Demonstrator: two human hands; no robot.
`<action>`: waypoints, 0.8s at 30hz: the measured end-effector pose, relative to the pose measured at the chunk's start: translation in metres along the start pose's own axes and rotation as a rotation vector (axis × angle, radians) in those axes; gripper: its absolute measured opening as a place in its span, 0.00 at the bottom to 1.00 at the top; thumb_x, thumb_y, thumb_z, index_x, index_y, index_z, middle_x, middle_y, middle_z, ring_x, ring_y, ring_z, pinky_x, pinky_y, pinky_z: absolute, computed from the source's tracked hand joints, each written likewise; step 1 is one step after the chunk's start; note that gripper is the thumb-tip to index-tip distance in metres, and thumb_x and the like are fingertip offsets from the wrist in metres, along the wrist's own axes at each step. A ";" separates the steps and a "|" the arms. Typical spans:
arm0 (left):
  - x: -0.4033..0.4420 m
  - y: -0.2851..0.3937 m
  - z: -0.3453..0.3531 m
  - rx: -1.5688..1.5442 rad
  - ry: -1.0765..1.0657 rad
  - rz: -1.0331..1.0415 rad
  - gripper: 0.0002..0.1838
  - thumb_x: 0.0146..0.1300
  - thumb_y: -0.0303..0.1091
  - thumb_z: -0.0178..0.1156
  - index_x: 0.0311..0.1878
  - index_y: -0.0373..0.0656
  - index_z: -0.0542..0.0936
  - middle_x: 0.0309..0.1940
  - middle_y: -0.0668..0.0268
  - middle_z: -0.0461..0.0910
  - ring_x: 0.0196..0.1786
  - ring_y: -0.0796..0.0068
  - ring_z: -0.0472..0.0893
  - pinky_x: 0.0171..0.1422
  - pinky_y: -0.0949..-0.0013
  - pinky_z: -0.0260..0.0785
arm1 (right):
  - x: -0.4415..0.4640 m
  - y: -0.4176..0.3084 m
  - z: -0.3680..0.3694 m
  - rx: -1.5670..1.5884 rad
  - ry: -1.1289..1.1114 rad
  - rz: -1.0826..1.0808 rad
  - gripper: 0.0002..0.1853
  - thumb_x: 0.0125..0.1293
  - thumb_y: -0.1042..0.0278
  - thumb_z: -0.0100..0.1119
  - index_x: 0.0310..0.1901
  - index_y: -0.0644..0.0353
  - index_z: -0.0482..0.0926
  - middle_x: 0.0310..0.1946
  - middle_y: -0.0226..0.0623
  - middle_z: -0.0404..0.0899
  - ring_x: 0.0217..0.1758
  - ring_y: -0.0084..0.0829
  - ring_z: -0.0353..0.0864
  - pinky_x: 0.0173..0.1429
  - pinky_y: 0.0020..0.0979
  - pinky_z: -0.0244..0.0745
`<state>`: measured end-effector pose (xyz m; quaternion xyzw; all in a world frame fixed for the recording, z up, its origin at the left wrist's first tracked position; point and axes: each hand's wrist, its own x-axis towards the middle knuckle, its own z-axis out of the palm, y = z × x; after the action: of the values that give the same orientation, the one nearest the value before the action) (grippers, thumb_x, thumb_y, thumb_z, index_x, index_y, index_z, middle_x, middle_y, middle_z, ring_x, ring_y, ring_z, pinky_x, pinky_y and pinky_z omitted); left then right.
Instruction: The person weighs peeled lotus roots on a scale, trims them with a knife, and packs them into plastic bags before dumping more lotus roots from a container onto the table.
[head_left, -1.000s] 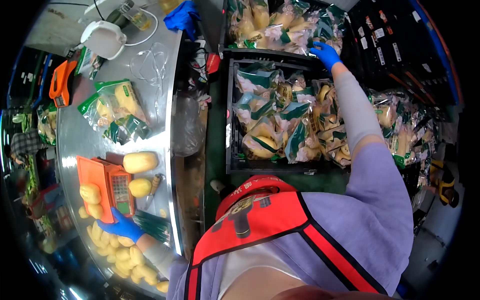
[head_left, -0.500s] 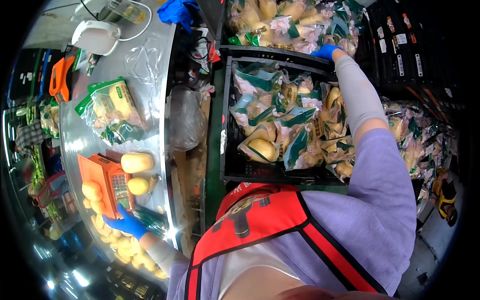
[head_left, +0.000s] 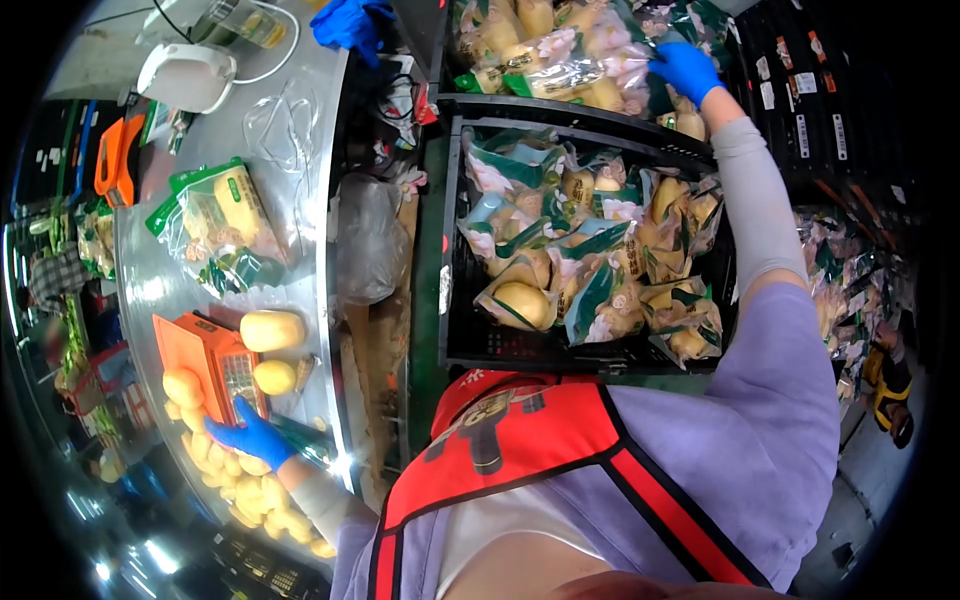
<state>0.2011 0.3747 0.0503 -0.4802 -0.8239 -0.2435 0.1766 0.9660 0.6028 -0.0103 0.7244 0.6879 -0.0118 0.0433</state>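
My left hand [head_left: 250,438], in a blue glove, rests beside the orange scale [head_left: 205,362] with its thumb and fingers apart. Two yellow potatoes [head_left: 182,388] sit at the scale's left side, and a pile of them [head_left: 262,497] lies below. My right hand [head_left: 688,72], also gloved in blue, is over the upper black crate, touching the bagged potatoes [head_left: 600,80]. Its fingertips are partly hidden among the bags, so its grip is unclear. Below it stands a second black crate [head_left: 590,357] with several filled bags [head_left: 525,302].
On the metal table [head_left: 150,280] lie a filled bag [head_left: 232,215], an orange tool [head_left: 120,160] and a white device [head_left: 188,77]. A clear plastic bag [head_left: 372,240] hangs at its edge. More bags [head_left: 835,270] and a person in yellow and black [head_left: 890,390] are at the right.
My right hand has moved slightly right and up over the upper crate, where a bag now lies flatter across the others. My left hand has stayed near the scale.
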 end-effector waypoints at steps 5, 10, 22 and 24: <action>-0.009 -0.009 0.004 -0.143 0.005 -0.088 0.37 0.56 0.35 0.64 0.65 0.32 0.57 0.64 0.49 0.58 0.63 0.57 0.63 0.67 0.61 0.55 | 0.019 0.001 -0.037 -0.176 -0.020 0.027 0.15 0.54 0.58 0.55 0.42 0.54 0.79 0.42 0.47 0.78 0.46 0.47 0.77 0.49 0.43 0.73; -0.018 -0.029 0.002 -0.126 0.005 -0.141 0.36 0.55 0.33 0.64 0.64 0.34 0.59 0.63 0.51 0.59 0.65 0.57 0.60 0.70 0.61 0.51 | 0.068 -0.013 -0.013 -0.219 0.035 -0.098 0.14 0.57 0.61 0.52 0.44 0.54 0.77 0.42 0.47 0.78 0.47 0.48 0.76 0.49 0.45 0.72; -0.068 -0.088 -0.018 0.047 -0.020 -0.356 0.37 0.54 0.36 0.64 0.63 0.32 0.59 0.63 0.46 0.59 0.66 0.53 0.58 0.70 0.59 0.49 | 0.115 -0.089 0.098 -0.023 0.118 0.036 0.18 0.64 0.53 0.42 0.44 0.56 0.75 0.43 0.52 0.77 0.46 0.52 0.76 0.49 0.47 0.71; -0.089 -0.116 -0.020 0.005 0.010 -0.395 0.36 0.53 0.35 0.64 0.62 0.31 0.61 0.61 0.47 0.62 0.65 0.54 0.61 0.69 0.59 0.50 | 0.124 -0.050 0.132 -0.003 0.057 0.131 0.22 0.65 0.49 0.39 0.47 0.55 0.75 0.45 0.54 0.76 0.47 0.54 0.75 0.50 0.48 0.70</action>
<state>0.1430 0.2522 -0.0066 -0.3075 -0.9019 -0.2738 0.1305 0.9286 0.7183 -0.1539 0.7680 0.6398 0.0127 0.0254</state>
